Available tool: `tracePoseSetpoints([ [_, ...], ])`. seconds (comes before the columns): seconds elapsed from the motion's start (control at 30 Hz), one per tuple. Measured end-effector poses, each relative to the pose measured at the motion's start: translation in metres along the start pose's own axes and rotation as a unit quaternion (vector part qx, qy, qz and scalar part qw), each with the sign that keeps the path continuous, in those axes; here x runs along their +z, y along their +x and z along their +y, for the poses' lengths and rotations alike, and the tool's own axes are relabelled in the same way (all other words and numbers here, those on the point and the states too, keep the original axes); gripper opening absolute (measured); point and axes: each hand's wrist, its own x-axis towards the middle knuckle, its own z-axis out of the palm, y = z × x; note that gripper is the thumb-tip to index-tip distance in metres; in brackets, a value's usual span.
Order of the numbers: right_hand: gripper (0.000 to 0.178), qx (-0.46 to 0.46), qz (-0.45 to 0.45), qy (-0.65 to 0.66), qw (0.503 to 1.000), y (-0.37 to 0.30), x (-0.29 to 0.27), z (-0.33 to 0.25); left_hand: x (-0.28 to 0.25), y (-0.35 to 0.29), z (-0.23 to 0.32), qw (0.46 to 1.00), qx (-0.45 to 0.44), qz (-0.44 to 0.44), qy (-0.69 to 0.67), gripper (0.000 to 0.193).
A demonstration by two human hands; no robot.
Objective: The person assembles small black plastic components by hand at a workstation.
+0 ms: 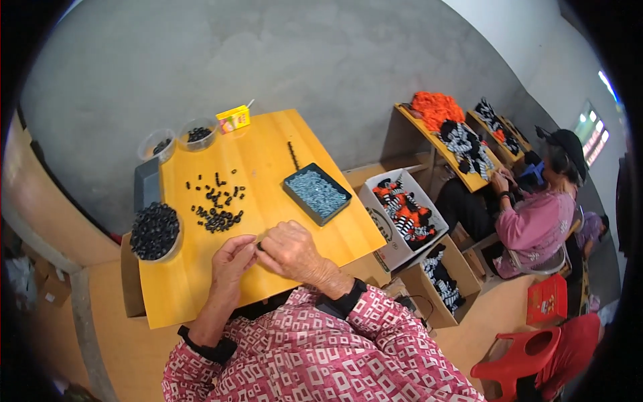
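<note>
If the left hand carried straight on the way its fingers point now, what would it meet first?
The left hand points up and right, fingertips meeting the right hand around a small black part. So that part and the right hand's fingers come first, almost at once; the grey tray lies farther along.

A small workshop: bare concrete wall (268,53), parts-strewn worktables (268,154), stock cartons (402,214).

Counts of the things being seen on and around the yellow table (268,157)

Two hands, left (231,260) and right (292,249), are being counted at one table; three round containers are being shown — two clear tubs (155,145) (198,133) and one bowl (155,232) of black pieces. One dark tray (316,193) of silver parts, one yellow carton (234,118), two open cardboard boxes (402,209) (442,275) and one red plastic chair (522,355) are being counted; the loose black pieces (218,204) are being left uncounted, being too small.
</note>
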Motion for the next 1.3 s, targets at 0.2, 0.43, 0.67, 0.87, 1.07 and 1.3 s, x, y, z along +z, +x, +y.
tracePoseSetpoints([
  [0.2,0.022,-0.007,-0.019,0.022,1.0,0.001,-0.002,-0.006,0.007,-0.003,0.01,0.994,0.048,0.027,0.099,0.03],
  [0.43,0.023,0.0,0.008,0.028,1.0,0.007,-0.009,-0.001,0.005,-0.001,0.007,0.999,0.039,-0.019,0.015,0.037],
  [0.67,0.023,0.0,0.006,0.026,1.0,0.004,-0.003,-0.004,0.0,-0.004,0.008,0.999,0.017,-0.035,-0.002,0.036],
  [0.87,0.023,-0.009,-0.01,0.009,1.0,0.006,-0.004,-0.006,-0.006,-0.001,0.009,0.994,0.054,-0.089,0.024,0.034],
  [1.07,0.034,-0.029,-0.038,0.035,0.998,0.007,-0.002,-0.008,-0.008,-0.004,0.008,0.993,0.088,-0.07,0.038,0.03],
  [1.3,0.026,-0.024,-0.05,0.029,0.998,0.0,-0.001,-0.008,-0.042,-0.049,0.1,0.955,0.285,0.019,0.076,0.021],
])
